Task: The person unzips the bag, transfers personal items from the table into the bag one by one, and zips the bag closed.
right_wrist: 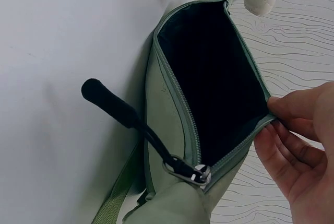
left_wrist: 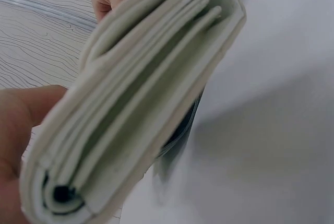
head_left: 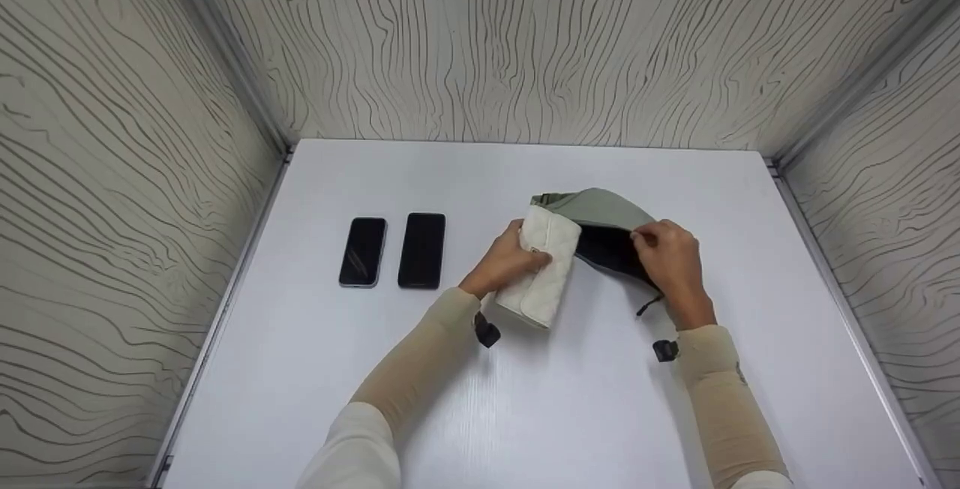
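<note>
A quilted white wallet (head_left: 551, 279) is gripped by my left hand (head_left: 510, 262), thumb across its flap. Its end, with layered inner folds, fills much of the left wrist view (left_wrist: 130, 98). Just right of it, a green waist bag (head_left: 604, 205) lies with its zipper undone, the dark inside showing. My right hand (head_left: 671, 264) pinches the bag's far opening edge between thumb and fingers, and the mouth gapes wide in the right wrist view. A black zipper pull (right_wrist: 112, 104) hangs at the near end of the opening.
Two dark-screened phones, one (head_left: 363, 252) beside the other (head_left: 421, 250), lie on the left part of the white table (head_left: 465, 414). Wood-grain patterned panels (head_left: 480, 46) enclose the table at the back and on both sides.
</note>
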The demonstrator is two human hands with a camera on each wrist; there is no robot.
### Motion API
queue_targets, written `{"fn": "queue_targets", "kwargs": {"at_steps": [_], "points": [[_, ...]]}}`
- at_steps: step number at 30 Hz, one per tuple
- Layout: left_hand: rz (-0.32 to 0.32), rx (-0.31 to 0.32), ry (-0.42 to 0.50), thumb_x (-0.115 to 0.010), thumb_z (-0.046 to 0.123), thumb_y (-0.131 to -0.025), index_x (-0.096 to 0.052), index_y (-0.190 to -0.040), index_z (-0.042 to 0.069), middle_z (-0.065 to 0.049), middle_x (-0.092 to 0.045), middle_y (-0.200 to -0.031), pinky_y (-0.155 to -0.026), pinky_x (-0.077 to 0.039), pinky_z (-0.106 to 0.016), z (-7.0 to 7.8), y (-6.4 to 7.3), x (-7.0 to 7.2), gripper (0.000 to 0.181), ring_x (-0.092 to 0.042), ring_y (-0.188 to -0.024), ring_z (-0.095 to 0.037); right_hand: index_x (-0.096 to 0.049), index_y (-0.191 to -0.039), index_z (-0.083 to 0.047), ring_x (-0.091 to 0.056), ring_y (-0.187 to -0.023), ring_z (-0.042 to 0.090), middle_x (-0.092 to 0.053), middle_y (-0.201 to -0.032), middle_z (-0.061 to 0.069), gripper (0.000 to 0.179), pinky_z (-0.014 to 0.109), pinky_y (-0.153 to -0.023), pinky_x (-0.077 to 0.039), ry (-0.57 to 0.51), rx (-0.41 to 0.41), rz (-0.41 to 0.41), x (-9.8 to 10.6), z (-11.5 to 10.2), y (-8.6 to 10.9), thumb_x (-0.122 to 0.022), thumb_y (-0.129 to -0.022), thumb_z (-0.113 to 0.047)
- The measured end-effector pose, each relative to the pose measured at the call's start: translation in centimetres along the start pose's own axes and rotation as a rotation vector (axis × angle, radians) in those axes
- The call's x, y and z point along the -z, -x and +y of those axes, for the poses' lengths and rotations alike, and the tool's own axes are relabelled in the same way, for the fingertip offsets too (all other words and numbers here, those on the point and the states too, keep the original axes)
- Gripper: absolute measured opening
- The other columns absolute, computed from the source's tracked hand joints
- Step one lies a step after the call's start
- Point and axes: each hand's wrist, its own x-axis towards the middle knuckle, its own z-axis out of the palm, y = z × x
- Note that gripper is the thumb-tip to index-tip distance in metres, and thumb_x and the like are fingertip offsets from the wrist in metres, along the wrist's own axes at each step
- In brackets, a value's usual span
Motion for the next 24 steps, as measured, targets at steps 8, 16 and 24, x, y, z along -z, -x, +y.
{"fn": "queue_targets", "kwargs": {"at_steps": [8, 16, 24], "points": [[-0.022, -0.006, 0.026, -0.076, 0.022, -0.087, -0.036, -0.160, 0.001, -0.019, -0.059, -0.148, -0.111, -0.051, -0.044, 0.3, -0.4, -0.8, 0.086, -0.061, -0.125, -0.025, -0.080, -0.093, 0.005, -0.072, -0.078, 0.036, -0.074, -0.084, 0.020, 0.006, 0.047, -0.071, -0.056, -0.001, 0.013, 0.011, -0.2, 0.0, 0.0, -0.079, -0.092, -0.001], [-0.069, -0.016, 0.054, -0.075, 0.022, -0.087, -0.037, -0.158, 0.003, -0.014, -0.059, -0.145, -0.109, -0.051, -0.043, 0.2, -0.6, -1.5, 0.083, -0.060, -0.120, -0.022, -0.080, -0.091, 0.005, -0.072, -0.076, 0.036, -0.074, -0.083, 0.020, 0.007, 0.046, -0.070, -0.055, 0.010, 0.017, 0.023, -0.1, 0.0, -0.1, -0.079, -0.091, -0.002], [-0.070, -0.014, 0.039, -0.076, 0.022, -0.087, -0.042, -0.156, 0.002, -0.013, -0.061, -0.142, -0.110, -0.051, -0.042, 0.3, -0.8, -2.3, 0.080, -0.060, -0.119, -0.020, -0.080, -0.091, 0.004, -0.071, -0.077, 0.037, -0.073, -0.083, 0.020, 0.007, 0.048, -0.071, -0.055, 0.017, 0.021, 0.032, -0.1, 0.0, -0.2, -0.080, -0.090, -0.002]]}}
